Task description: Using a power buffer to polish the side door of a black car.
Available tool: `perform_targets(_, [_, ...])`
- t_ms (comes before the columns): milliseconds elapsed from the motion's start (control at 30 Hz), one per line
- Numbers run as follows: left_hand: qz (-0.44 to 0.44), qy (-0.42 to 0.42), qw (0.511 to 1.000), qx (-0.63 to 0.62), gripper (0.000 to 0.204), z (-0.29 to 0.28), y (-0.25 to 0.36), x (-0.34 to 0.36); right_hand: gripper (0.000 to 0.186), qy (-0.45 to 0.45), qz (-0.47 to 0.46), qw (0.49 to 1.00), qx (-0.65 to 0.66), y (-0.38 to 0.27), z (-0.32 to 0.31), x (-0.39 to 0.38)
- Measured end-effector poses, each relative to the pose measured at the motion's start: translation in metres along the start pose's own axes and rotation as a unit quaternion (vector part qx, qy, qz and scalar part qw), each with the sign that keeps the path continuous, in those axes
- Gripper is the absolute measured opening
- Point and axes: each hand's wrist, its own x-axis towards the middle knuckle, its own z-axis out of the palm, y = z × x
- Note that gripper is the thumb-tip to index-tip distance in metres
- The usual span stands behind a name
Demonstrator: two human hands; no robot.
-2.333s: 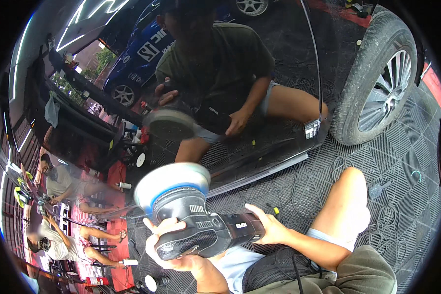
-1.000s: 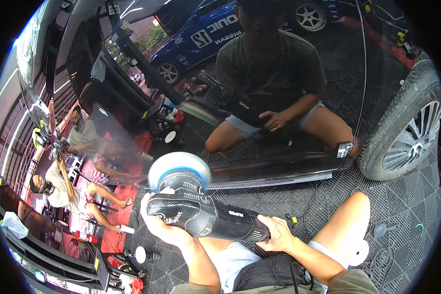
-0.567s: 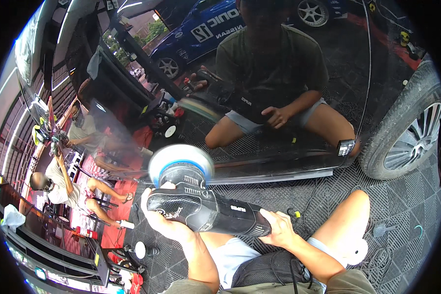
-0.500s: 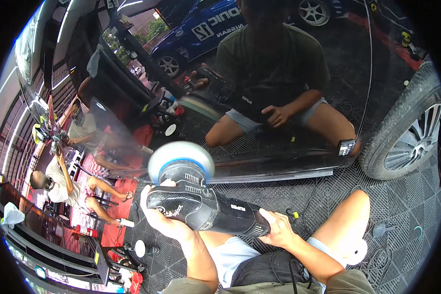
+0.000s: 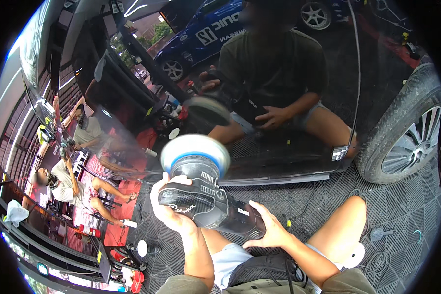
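Note:
A black car polisher (image 5: 230, 213) is held across my lap, tilted with its head toward the glossy black car door (image 5: 299, 147). Its round white pad (image 5: 193, 147) has a blue backing and looks blurred at the rim. The pad is at the lower door; whether it touches cannot be told. My left hand (image 5: 174, 215) wraps the polisher's head end from the left, fingers partly hidden beneath. Around the rear end of the body closes my right hand (image 5: 272, 228), thumb on top. The door mirrors my arms and the polisher.
A dusty wheel (image 5: 406, 142) stands at the right. Dark ribbed floor tiles (image 5: 176, 262) carry a cable, a grey brush-like piece (image 5: 382, 232) and a small yellow object (image 5: 288, 223). A white disc (image 5: 354, 256) is beside my right leg. At left, another person (image 5: 68, 181) sits holding a tool.
The polisher and its pad have moved to the right and slightly up along the door. My right hand has shifted its hold on the rear end, with the thumb now raised on top.

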Motion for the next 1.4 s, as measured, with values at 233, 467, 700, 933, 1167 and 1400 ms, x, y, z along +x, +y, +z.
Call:
perform_targets(233, [0.065, -0.097, 0.986, -0.120, 0.060, 0.043, -0.018, 0.003, 0.090, 0.106, 0.038, 0.990, -0.086, 0.005, -0.009, 0.020])
perform_targets(467, [0.090, -0.122, 0.974, -0.171, 0.068, 0.047, -0.053, 0.007, 0.081, 0.195, 0.021, 0.972, -0.130, 0.021, 0.008, 0.041])
perform_targets(700, [0.074, -0.040, 0.981, -0.172, 0.070, 0.033, -0.078, 0.014, 0.099, 0.285, -0.047, 0.933, -0.213, 0.038, 0.054, 0.066])
perform_targets(933, [0.063, -0.069, 0.977, -0.189, 0.072, 0.033, -0.080, 0.013, 0.098, 0.315, -0.123, 0.902, -0.268, 0.044, 0.054, 0.070])
perform_targets(1167, [0.074, -0.125, 0.975, -0.170, 0.070, 0.045, -0.076, 0.003, 0.097, 0.324, -0.113, 0.903, -0.259, 0.045, 0.039, 0.059])
perform_targets(1400, [0.041, -0.144, 0.972, -0.180, 0.073, 0.081, -0.051, -0.009, 0.097, 0.335, -0.093, 0.912, -0.220, 0.037, 0.006, 0.042])
